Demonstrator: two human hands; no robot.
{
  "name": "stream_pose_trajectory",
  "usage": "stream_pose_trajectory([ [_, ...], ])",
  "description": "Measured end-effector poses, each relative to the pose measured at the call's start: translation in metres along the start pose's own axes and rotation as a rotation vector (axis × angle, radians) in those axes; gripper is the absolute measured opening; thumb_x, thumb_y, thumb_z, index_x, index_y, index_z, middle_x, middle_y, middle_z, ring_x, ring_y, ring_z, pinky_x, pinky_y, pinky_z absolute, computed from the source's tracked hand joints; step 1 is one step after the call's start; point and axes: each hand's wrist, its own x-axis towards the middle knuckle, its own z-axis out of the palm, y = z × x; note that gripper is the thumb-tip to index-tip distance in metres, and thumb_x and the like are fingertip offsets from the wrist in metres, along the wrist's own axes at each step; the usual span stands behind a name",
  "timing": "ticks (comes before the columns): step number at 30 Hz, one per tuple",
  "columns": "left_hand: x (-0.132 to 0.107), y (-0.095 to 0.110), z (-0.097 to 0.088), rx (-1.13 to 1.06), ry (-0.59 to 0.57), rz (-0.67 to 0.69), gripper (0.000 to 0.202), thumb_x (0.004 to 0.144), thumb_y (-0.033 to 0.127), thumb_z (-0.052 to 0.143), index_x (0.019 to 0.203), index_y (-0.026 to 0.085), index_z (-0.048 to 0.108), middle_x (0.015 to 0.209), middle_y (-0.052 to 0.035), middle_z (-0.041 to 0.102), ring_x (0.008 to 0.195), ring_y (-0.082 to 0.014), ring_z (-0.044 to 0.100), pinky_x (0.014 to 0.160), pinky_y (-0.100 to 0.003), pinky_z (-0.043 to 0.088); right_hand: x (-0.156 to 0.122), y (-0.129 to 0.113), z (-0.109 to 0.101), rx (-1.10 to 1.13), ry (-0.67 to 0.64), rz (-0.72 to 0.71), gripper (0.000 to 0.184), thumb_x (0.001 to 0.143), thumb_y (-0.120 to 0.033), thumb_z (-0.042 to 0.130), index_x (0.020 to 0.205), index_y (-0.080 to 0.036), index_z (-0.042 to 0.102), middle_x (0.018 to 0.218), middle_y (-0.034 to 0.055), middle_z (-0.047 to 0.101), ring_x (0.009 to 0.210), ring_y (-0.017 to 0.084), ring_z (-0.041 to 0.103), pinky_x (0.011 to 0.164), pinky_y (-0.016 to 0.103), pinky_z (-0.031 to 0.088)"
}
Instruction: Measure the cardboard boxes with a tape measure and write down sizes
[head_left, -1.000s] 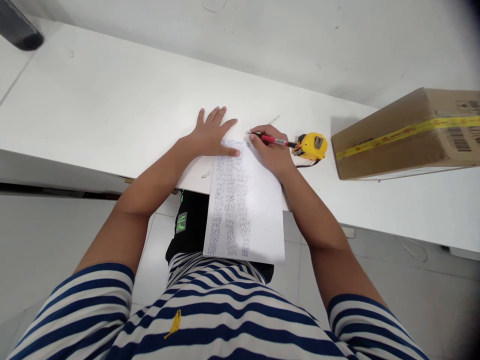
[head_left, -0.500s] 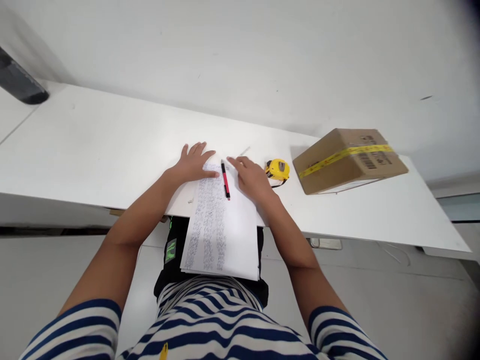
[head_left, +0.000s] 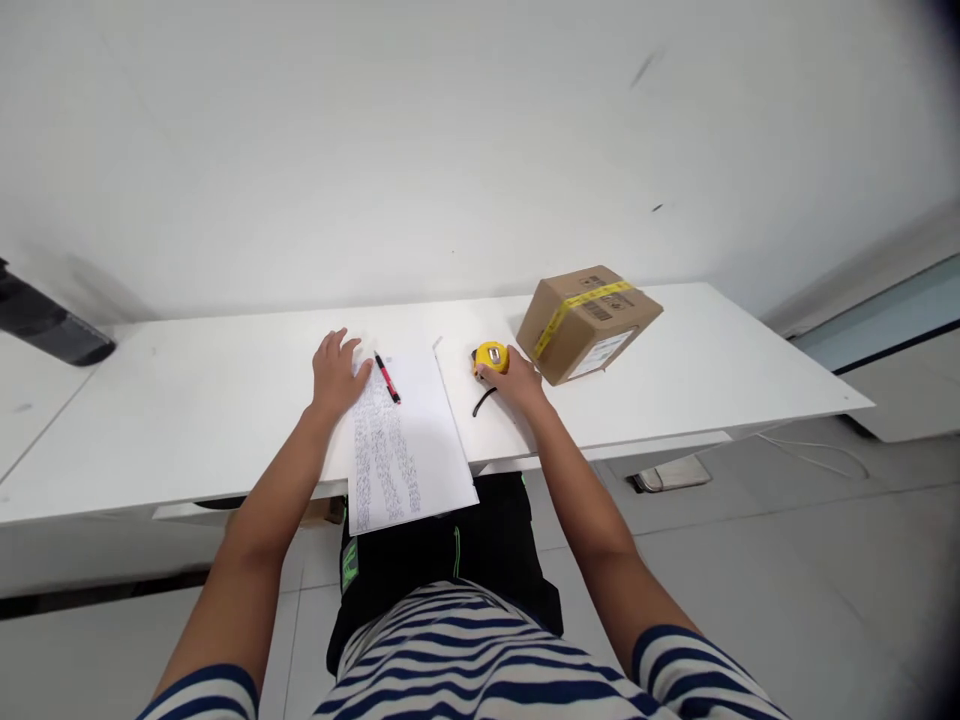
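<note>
My right hand [head_left: 516, 382] is closed around the yellow tape measure [head_left: 491, 356], which rests on the table; its black strap [head_left: 484, 402] trails toward me. Fingers apart, my left hand [head_left: 336, 372] lies at the upper left edge of a stack of paper [head_left: 427, 440]. Columns of blue handwriting cover the left part of the top sheet. A red and black pen [head_left: 388, 378] lies slantwise on the paper, just right of my left thumb. The near end of the paper hangs over the table edge above my lap.
To the right of the tape measure stands a cardboard box [head_left: 585, 325] with yellow tape and a label. A dark cylindrical object [head_left: 52, 318] is at the far left of the white table [head_left: 210, 400]. The wall runs along the table's back edge.
My right hand has left the paper and taken hold of the tape measure. The paper and pen have shifted left relative to the tape measure. The camera view has also turned.
</note>
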Motion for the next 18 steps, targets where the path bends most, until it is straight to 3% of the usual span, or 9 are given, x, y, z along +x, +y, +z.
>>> stream_pose_trajectory([
  [2, -0.002, 0.002, -0.001, -0.002, 0.029, 0.022, 0.051, 0.099, 0.049, 0.046, 0.141, 0.021, 0.059, 0.172, -0.0128, 0.040, 0.165, -0.0322, 0.025, 0.135, -0.053, 0.020, -0.004, -0.004, -0.002, 0.063, -0.017, 0.007, 0.054, 0.074, -0.063, 0.073, 0.108, -0.025, 0.057, 0.111, 0.0081, 0.072, 0.107, 0.030, 0.065, 0.104, 0.054, 0.048],
  [5, -0.006, 0.004, -0.004, -0.011, 0.069, 0.015, 0.047, 0.099, 0.046, 0.044, 0.136, 0.021, 0.061, 0.170, -0.0147, 0.043, 0.163, -0.0324, 0.030, 0.133, -0.055, 0.023, -0.023, -0.007, -0.004, 0.210, 0.031, -0.053, 0.067, 0.067, -0.052, 0.081, 0.122, -0.025, 0.054, 0.124, 0.0083, 0.066, 0.109, 0.027, 0.065, 0.101, 0.047, 0.053],
  [9, -0.008, 0.007, -0.015, 0.008, 0.117, 0.036, 0.045, 0.099, 0.044, 0.042, 0.131, 0.019, 0.063, 0.165, -0.0177, 0.048, 0.158, -0.0327, 0.039, 0.131, -0.054, 0.029, -0.065, -0.002, -0.021, 0.344, 0.072, -0.299, 0.073, 0.069, -0.043, 0.084, 0.135, -0.027, 0.056, 0.127, 0.0104, 0.062, 0.115, 0.029, 0.065, 0.103, 0.050, 0.056],
  [11, -0.004, 0.016, -0.026, 0.038, 0.134, 0.092, 0.043, 0.100, 0.043, 0.042, 0.129, 0.021, 0.064, 0.162, -0.0171, 0.052, 0.156, -0.0329, 0.042, 0.130, -0.053, 0.031, -0.080, 0.007, -0.040, 0.393, 0.165, -0.410, 0.069, 0.070, -0.046, 0.087, 0.132, -0.030, 0.061, 0.125, 0.0095, 0.063, 0.117, 0.030, 0.065, 0.104, 0.051, 0.056],
  [13, 0.005, 0.037, -0.036, 0.031, 0.161, 0.167, 0.042, 0.101, 0.044, 0.041, 0.129, 0.022, 0.065, 0.156, -0.0160, 0.058, 0.154, -0.0318, 0.047, 0.130, -0.052, 0.032, -0.082, 0.020, -0.063, 0.530, 0.384, -0.421, 0.071, 0.064, -0.048, 0.093, 0.126, -0.031, 0.062, 0.125, 0.0084, 0.064, 0.118, 0.030, 0.065, 0.102, 0.050, 0.058],
  [16, 0.026, 0.097, -0.039, -0.140, 0.152, 0.276, 0.048, 0.103, 0.048, 0.042, 0.137, 0.021, 0.060, 0.149, -0.0156, 0.064, 0.147, -0.0278, 0.053, 0.129, -0.047, 0.035, -0.057, 0.041, -0.098, 0.938, 0.777, -0.278, 0.077, 0.063, -0.054, 0.091, 0.126, -0.030, 0.054, 0.131, 0.0066, 0.063, 0.118, 0.025, 0.066, 0.100, 0.045, 0.059],
  [18, 0.045, 0.147, -0.029, -0.365, 0.022, 0.309, 0.059, 0.101, 0.057, 0.046, 0.147, 0.021, 0.053, 0.157, -0.0160, 0.057, 0.148, -0.0263, 0.051, 0.126, -0.043, 0.040, -0.029, 0.054, -0.115, 1.224, 0.815, -0.168, 0.069, 0.074, -0.066, 0.077, 0.126, -0.030, 0.051, 0.131, 0.0057, 0.064, 0.119, 0.021, 0.068, 0.099, 0.040, 0.058],
])
